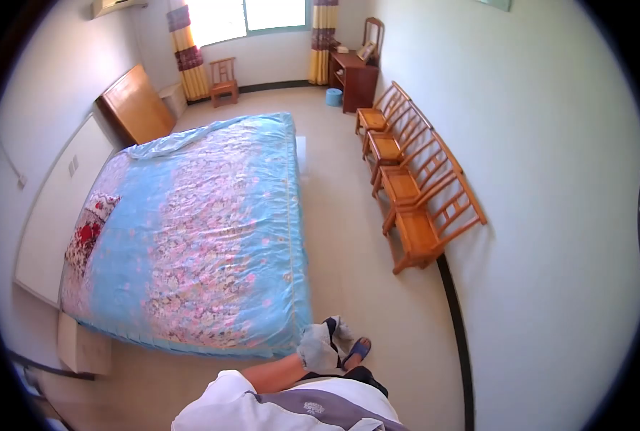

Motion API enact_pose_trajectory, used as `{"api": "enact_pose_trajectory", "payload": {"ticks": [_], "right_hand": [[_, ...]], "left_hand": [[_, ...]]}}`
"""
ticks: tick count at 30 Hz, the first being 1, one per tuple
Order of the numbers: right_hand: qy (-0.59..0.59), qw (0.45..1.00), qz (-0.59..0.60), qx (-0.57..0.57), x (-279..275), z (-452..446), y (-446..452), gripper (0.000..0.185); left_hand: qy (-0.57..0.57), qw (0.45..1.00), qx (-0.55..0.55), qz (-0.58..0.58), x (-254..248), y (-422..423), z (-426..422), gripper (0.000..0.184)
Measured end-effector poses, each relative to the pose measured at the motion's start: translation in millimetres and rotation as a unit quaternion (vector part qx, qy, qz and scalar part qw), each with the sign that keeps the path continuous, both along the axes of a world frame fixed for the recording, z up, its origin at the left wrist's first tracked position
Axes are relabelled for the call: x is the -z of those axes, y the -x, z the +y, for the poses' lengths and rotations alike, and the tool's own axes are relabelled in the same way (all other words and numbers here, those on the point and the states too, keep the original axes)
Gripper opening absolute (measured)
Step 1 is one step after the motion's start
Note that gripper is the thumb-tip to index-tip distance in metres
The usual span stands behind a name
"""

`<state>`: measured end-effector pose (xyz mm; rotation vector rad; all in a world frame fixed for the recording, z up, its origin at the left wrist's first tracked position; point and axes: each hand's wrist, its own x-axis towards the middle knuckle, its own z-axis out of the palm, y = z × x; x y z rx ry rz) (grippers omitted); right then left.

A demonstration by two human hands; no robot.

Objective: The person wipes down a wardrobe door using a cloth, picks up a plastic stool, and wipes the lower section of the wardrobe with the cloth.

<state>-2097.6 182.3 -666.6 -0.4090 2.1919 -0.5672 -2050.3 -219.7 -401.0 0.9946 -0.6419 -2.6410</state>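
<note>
Bedroom floor (345, 237), flowered blue bedspread (212, 230), grey cloth (317, 348) hiding left hand, its openness and hold impossible to tell.

Head view, angled down, window (277, 16) ahead

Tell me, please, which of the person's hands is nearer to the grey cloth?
Left, as far as visible: the left forearm runs up to the grey cloth, its hand apparently hidden by it. The right hand is not in view.
</note>
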Motion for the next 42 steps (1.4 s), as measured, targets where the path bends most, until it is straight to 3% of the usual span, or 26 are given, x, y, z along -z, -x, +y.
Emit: {"api": "enact_pose_trajectory", "payload": {"ticks": [2, 3, 5, 7, 8, 10, 11, 12, 13, 14, 15, 16, 18, 21, 23, 25, 26, 29, 30, 31, 33, 34, 36, 37, 39, 42], "right_hand": [[0.003, 0.999, 0.008, -0.048, -2.9, -17.4, 58.1, 0.014], [0.012, 0.997, 0.015, -0.069, -2.7, -26.6, 92.5, 0.014], [0.042, 0.992, 0.034, -0.113, -3.9, -44.6, 169.0, 0.013], [0.086, 0.995, -0.026, -0.047, -6.1, -65.2, 245.9, 0.013], [-0.002, 0.965, -0.151, 0.214, -8.6, -91.9, 277.6, 0.015], [-0.048, 0.990, -0.071, 0.108, -3.3, -133.1, 348.5, 0.019], [0.036, 0.981, -0.042, 0.187, -3.1, -162.4, 369.5, 0.020], [0.086, 0.973, -0.035, 0.213, -21.2, -200.8, 384.8, 0.020], [0.120, 0.958, -0.084, 0.245, -45.4, -243.2, 394.1, 0.019], [0.128, 0.953, -0.097, 0.258, -50.4, -284.3, 401.5, 0.019], [0.139, 0.962, -0.106, 0.209, -62.6, -326.5, 405.9, 0.020], [0.161, 0.959, -0.145, 0.182, -82.6, -368.7, 403.1, 0.020], [0.200, 0.952, -0.204, 0.108, -95.2, -441.8, 397.9, 0.022], [0.210, 0.947, -0.242, -0.003, -91.4, -530.2, 390.0, 0.026], [0.211, 0.946, -0.245, -0.038, -83.8, -563.9, 397.0, 0.027], [0.147, 0.955, -0.174, -0.191, -77.3, -587.3, 407.0, 0.029], [0.149, 0.956, -0.169, -0.189, -73.5, -598.5, 416.6, 0.029], [0.113, 0.973, -0.169, -0.110, -44.7, -603.0, 443.3, 0.028], [0.122, 0.976, -0.172, -0.058, -35.5, -601.8, 452.5, 0.027], [0.104, 0.976, -0.190, 0.007, -35.9, -600.9, 460.4, 0.028], [0.070, 0.973, -0.198, 0.092, -39.6, -599.8, 473.1, 0.027], [0.052, 0.974, -0.189, 0.111, -38.9, -599.2, 477.4, 0.026], [-0.015, 0.984, -0.164, 0.064, -36.4, -600.9, 487.4, 0.025], [-0.076, 0.988, -0.136, 0.015, -34.3, -605.1, 494.3, 0.026], [-0.059, 0.992, -0.105, -0.024, -27.3, -620.3, 505.6, 0.028], [-0.040, 0.993, -0.037, -0.104, -8.1, -662.0, 527.0, 0.033]], "left_hand": [[0.066, 0.995, -0.046, 0.057, 84.5, 31.1, -11.9, 0.009], [0.072, 0.994, -0.059, 0.061, 82.9, 47.0, -19.6, 0.009], [-0.242, 0.950, -0.129, 0.148, 82.6, 80.2, -33.0, 0.010], [-0.213, 0.943, -0.171, 0.192, 78.8, 107.8, -44.0, 0.010], [-0.183, 0.935, -0.201, 0.230, 76.0, 118.5, -50.1, 0.009], [-0.152, 0.926, -0.227, 0.262, 59.7, 134.0, -64.9, 0.009], [0.140, 0.971, -0.164, 0.104, 41.4, 140.4, -70.8, 0.009], [0.417, 0.904, -0.078, -0.059, 25.4, 148.1, -78.3, 0.010], [0.416, 0.905, -0.069, -0.053, 10.9, 151.4, -89.8, 0.010], [0.055, 0.978, -0.145, 0.137, -1.9, 150.6, -105.2, 0.010], [-0.318, 0.879, -0.195, 0.296, -6.4, 153.8, -121.4, 0.011], [-0.321, 0.880, -0.186, 0.296, 1.9, 162.0, -133.9, 0.011], [-0.203, 0.918, -0.308, 0.143, 35.7, 177.3, -157.5, 0.008], [-0.239, 0.909, -0.296, 0.168, 87.6, 196.8, -222.7, 0.009], [-0.283, 0.901, -0.258, 0.203, 58.2, 217.2, -268.0, 0.011], [-0.117, 0.939, -0.211, 0.245, 54.8, 233.5, -310.4, 0.011], [-0.081, 0.949, -0.210, 0.220, 47.7, 241.4, -332.6, 0.011], [0.056, 0.957, -0.205, 0.196, -41.9, 269.1, -384.2, 0.012], [0.112, 0.960, -0.181, 0.180, -3.0, 275.6, -410.0, 0.016], [0.112, 0.962, -0.177, 0.174, -20.2, 281.7, -423.5, 0.016], [0.463, 0.883, -0.074, 0.002, -69.8, 302.6, -450.2, 0.014], [0.461, 0.885, -0.072, 0.001, -62.7, 306.4, -464.5, 0.014], [0.195, 0.936, -0.200, 0.217, -46.1, 314.0, -488.1, 0.021], [0.191, 0.936, -0.201, 0.215, -43.0, 316.8, -498.5, 0.021], [0.036, 0.974, -0.177, 0.135, -41.4, 322.5, -523.7, 0.026], [0.002, 0.982, -0.165, 0.095, -18.9, 341.5, -566.9, 0.018]]}}
